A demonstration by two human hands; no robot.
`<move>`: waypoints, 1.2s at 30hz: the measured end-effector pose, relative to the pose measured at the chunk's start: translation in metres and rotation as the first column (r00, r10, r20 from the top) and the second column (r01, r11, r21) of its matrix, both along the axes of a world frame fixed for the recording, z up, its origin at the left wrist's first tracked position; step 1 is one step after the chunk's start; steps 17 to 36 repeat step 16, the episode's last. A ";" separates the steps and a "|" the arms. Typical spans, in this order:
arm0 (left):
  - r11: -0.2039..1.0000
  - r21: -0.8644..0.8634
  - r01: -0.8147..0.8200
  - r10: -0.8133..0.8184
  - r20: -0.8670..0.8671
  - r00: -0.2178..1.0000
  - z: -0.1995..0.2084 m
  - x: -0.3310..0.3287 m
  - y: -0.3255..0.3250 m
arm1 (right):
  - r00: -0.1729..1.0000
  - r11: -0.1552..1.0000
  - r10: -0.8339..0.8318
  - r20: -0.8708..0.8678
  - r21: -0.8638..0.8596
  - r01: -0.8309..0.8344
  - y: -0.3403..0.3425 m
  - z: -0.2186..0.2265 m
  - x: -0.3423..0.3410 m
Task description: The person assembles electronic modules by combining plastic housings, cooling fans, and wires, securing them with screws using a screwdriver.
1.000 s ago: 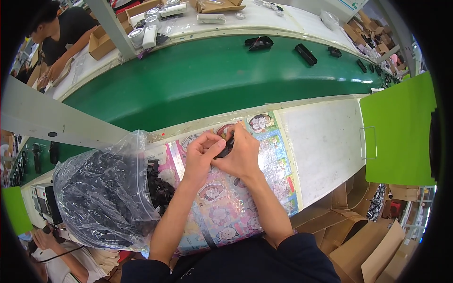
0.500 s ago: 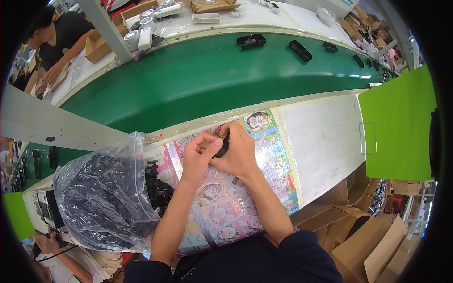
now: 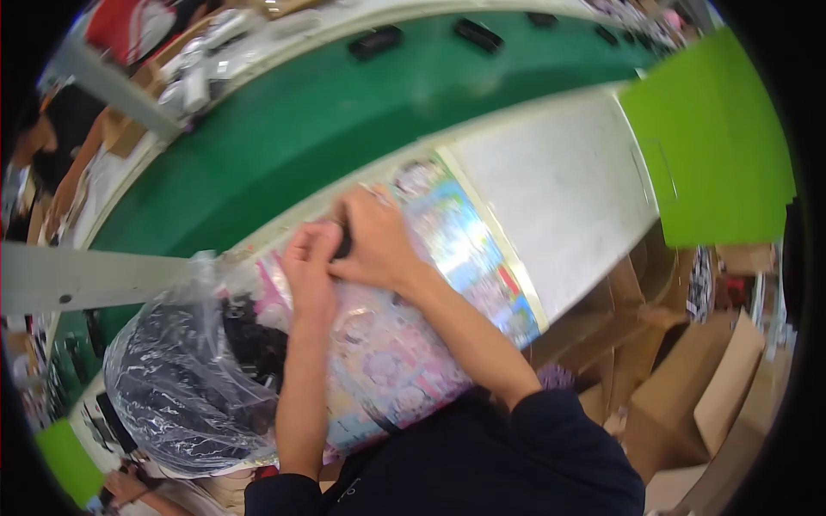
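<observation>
Both of my hands meet above a mat with colourful cartoon prints (image 3: 379, 374). Between them is a small dark plastic-looking part (image 3: 344, 242), mostly covered by fingers, so its exact kind cannot be told. My left hand (image 3: 310, 262) pinches it from the left, thumb and fingertips closed. My right hand (image 3: 376, 241) wraps round it from the other side. Left of my left forearm lies a large clear plastic bag (image 3: 176, 387), its mouth turned toward me, with many small black plastic parts (image 3: 251, 340) spilling at the opening.
Beyond the bench runs a green conveyor belt (image 3: 258, 163) carrying black housings (image 3: 376, 43). A bright green panel (image 3: 705, 146) stands at right, above cardboard boxes (image 3: 680, 404). A grey-white post (image 3: 95, 275) crosses at left. Another person (image 3: 77, 129) sits at the far left; a co-worker's hand (image 3: 125, 486) shows lower left.
My view has swung and tilted, so bench, belt and panel sit higher and further left in the picture. Both hands stay closed round the dark part. The picture is now blurrier.
</observation>
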State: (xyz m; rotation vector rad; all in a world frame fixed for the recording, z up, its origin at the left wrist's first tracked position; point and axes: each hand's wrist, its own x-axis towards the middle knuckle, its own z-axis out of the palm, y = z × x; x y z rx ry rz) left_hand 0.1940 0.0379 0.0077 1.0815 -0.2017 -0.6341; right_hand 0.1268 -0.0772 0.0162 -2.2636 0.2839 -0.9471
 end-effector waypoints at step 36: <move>0.804 0.431 -0.410 -0.186 0.837 0.514 0.014 0.060 0.079 | 0.863 0.864 -0.499 0.076 0.123 0.489 0.065 -0.043 -0.290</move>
